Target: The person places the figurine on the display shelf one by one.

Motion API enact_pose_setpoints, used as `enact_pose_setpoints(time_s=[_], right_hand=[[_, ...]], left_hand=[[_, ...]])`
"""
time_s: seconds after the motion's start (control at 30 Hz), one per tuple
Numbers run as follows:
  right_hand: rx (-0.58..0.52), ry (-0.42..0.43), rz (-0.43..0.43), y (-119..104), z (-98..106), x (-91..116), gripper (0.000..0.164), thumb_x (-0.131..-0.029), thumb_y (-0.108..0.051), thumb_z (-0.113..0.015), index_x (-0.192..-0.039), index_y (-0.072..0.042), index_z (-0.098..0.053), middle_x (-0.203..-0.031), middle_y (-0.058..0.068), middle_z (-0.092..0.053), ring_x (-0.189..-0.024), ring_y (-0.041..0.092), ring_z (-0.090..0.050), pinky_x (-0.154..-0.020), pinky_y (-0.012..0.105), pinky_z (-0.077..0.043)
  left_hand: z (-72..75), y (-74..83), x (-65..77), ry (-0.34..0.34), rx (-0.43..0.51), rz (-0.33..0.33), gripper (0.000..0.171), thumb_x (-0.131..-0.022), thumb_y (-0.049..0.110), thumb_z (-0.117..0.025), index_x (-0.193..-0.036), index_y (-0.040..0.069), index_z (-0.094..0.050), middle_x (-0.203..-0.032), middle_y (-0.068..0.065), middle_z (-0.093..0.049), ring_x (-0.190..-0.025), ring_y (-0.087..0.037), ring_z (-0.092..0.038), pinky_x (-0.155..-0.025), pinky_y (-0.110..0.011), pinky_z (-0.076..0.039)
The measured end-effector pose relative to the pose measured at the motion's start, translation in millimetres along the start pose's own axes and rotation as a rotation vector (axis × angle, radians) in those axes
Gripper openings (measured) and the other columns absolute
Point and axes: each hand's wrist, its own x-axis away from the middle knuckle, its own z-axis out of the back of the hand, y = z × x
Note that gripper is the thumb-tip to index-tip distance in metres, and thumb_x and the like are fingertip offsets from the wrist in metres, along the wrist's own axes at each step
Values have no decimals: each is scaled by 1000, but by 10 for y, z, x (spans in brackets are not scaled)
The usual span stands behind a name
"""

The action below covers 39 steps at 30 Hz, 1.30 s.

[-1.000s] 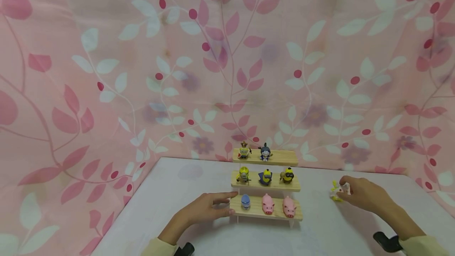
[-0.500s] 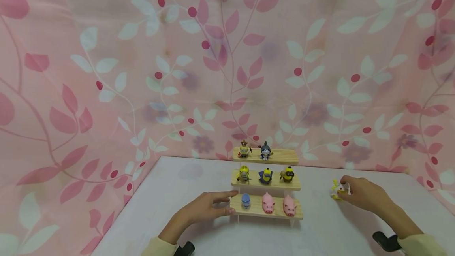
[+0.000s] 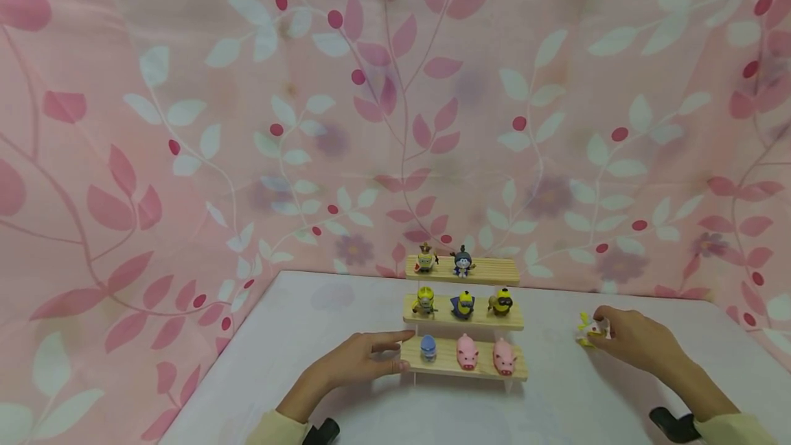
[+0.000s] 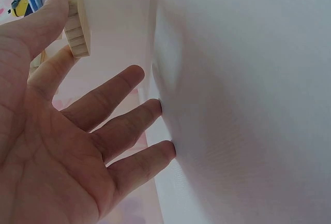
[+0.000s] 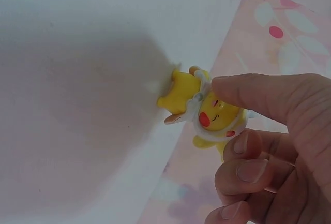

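Observation:
My left hand (image 3: pixel 355 359) holds the left end of a three-tier wooden display shelf (image 3: pixel 448 356), thumb and index finger at the bottom board's edges. In the left wrist view the other fingers spread away from the board (image 4: pixel 78 32), two tips touching the white tabletop. Off to the right, my right hand (image 3: pixel 639 338) pinches a small yellow figurine (image 5: pixel 212 113) with a white hood and red cheeks between thumb and fingers. The figurine is upright, its feet at or just above the table; contact is unclear. Fingers partly cover its head.
Two pink pig figurines (image 3: pixel 467 352) and a blue-capped figurine (image 3: pixel 428 349) stand on the bottom tier. Three yellow figurines (image 3: pixel 462 305) occupy the middle tier. A crowned figurine (image 3: pixel 425 259) and a dark-hooded one (image 3: pixel 462 263) are on top. Floral cloth (image 3: pixel 395 122) hangs behind the white table (image 3: pixel 296 321).
Both hands keep their places and holds. The head view has shifted very slightly; the figurine and shelf show no clear movement of their own.

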Motion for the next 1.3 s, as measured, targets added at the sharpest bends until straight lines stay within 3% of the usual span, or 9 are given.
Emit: enact_pose_setpoints(time_s=[0.3,0.67,1.03,1.3], right_hand=[[-5,-20,-19,12,-21,31,40,-84,-35,-77,-105,-4,-65,-84,3,-66,-67,15,-58,-53,36,-48],[7,24,-18,-109,64,162,39,-83,-38,-77,-106,-8,-66,-79,-4,-62,-65,11,-54,-52,34,-44],[23,119,7,-374,201,293,42,-84,-44,-77,-109,-12,-67,-69,-10,-48,-56,8,-41,-48,29,-35],[50,245,77,-588,325,360,38,-85,-44,-76,-108,-15,-67,-63,-15,-42,-50,1,-34,-44,24,-30]], left_hand=[[4,10,4,-15,15,6,55,-92,50,-65,-144,40,-50,-139,1,-57,-119,-15,-59,-100,-55,-43],[4,33,15,-6,5,23,55,-92,51,-66,-143,39,-51,-139,1,-57,-119,-18,-60,-98,-55,-45],[-7,5,9,-1,3,31,55,-91,51,-67,-143,42,-51,-138,2,-57,-119,-17,-59,-98,-56,-44],[-12,-17,-9,2,12,23,55,-91,51,-66,-143,42,-51,-140,5,-55,-119,-15,-59,-99,-55,-44]])
